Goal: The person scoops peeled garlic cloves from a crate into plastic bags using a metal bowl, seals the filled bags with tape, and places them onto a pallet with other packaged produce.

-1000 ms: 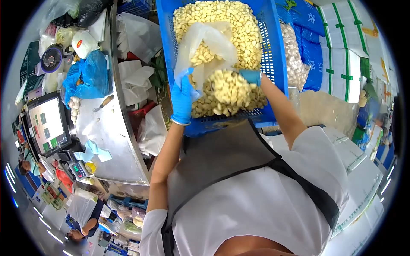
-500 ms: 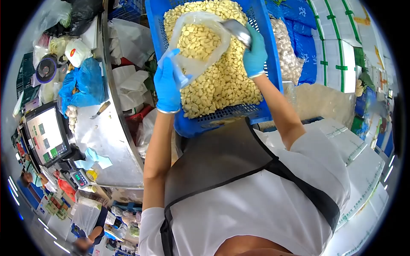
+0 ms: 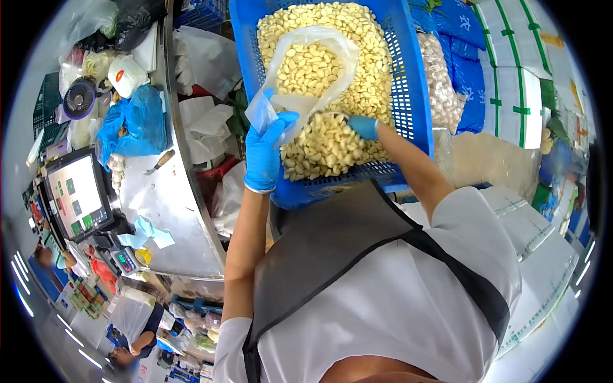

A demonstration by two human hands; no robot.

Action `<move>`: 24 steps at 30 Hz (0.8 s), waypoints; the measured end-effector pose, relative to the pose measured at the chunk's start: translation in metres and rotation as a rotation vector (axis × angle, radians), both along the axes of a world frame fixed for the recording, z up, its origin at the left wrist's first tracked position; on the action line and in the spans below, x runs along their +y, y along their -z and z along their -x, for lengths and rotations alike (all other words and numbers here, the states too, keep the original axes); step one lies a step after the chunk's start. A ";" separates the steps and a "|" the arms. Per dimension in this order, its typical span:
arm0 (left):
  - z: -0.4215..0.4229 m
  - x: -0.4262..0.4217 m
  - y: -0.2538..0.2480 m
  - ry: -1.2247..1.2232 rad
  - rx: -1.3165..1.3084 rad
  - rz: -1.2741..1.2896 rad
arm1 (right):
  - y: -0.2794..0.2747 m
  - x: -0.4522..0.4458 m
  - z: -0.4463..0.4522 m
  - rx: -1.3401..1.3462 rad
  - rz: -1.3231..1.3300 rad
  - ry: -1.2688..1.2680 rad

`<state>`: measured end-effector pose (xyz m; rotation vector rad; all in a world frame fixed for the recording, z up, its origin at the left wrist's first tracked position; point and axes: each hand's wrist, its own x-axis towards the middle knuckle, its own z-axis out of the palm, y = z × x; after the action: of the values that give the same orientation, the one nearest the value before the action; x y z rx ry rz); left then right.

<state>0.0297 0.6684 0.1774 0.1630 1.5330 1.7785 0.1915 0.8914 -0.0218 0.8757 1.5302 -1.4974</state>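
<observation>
A blue plastic crate (image 3: 418, 96) full of peeled garlic cloves (image 3: 377, 67) lies in front of me. My left hand (image 3: 263, 159), in a blue glove, is closed on the near left rim of a clear plastic bag (image 3: 348, 64). The bag lies open on the cloves, with more cloves inside it. In the near part of the crate, my gloved right hand (image 3: 364, 127) grips a metal scoop (image 3: 345, 119). Heaped cloves cover most of the scoop, just below the bag's near edge, and some are blurred.
A metal counter (image 3: 150, 204) on the left carries a knife (image 3: 161, 161), a touchscreen (image 3: 76, 195), a small fan (image 3: 80, 98) and a blue bag (image 3: 137, 124). Unpeeled garlic (image 3: 440, 83) and white boxes (image 3: 511, 64) stand to the right. Another person (image 3: 143, 338) is at lower left.
My right hand has brought the scoop from the crate's far side down to the near part, where it is now heaped with cloves. The left hand still grips the bag's rim.
</observation>
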 end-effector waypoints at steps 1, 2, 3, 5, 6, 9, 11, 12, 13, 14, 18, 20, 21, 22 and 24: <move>0.000 -0.005 0.010 0.021 0.030 -0.021 | -0.066 0.006 0.016 -0.049 -0.001 0.024; -0.001 -0.009 0.020 0.046 0.060 -0.046 | -0.032 0.025 0.005 0.150 0.090 -0.005; -0.002 -0.013 0.028 0.106 0.127 -0.008 | -0.034 0.041 0.004 0.232 0.097 -0.013; -0.003 -0.017 0.038 0.224 0.217 0.055 | -0.074 0.068 0.011 0.367 -0.011 -0.009; -0.005 -0.016 0.040 0.282 0.239 0.082 | -0.089 0.077 0.016 0.398 -0.059 0.054; -0.021 0.008 0.006 0.317 0.035 0.034 | -0.121 0.071 0.045 0.495 -0.265 0.353; -0.029 0.023 -0.013 0.246 -0.055 -0.021 | -0.155 0.028 0.080 0.512 -0.700 0.375; -0.031 0.029 -0.021 0.210 -0.099 -0.048 | -0.140 0.015 0.087 0.708 -1.113 0.148; -0.030 0.032 -0.033 0.173 -0.042 -0.018 | -0.139 0.009 0.089 0.882 -1.234 0.029; -0.028 0.030 -0.027 0.152 -0.056 -0.056 | -0.141 0.002 0.090 1.056 -1.349 -0.098; -0.015 -0.004 0.042 0.155 -0.021 -0.061 | -0.155 0.021 0.057 1.053 -1.225 0.423; -0.018 -0.014 0.046 0.070 -0.115 -0.096 | -0.123 0.035 0.024 0.702 -1.455 0.343; -0.020 -0.017 0.047 0.075 -0.124 -0.074 | -0.095 0.040 0.005 0.478 -1.268 0.263; -0.022 -0.018 0.044 0.069 -0.101 -0.071 | -0.068 0.041 -0.009 0.262 -1.073 0.185; -0.027 -0.017 0.039 0.058 -0.070 -0.062 | -0.052 -0.002 -0.022 0.177 -0.990 -0.116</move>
<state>0.0562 0.6510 0.1383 0.1720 1.4112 1.7691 0.2132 0.8894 0.0299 1.1656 2.4555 -0.6766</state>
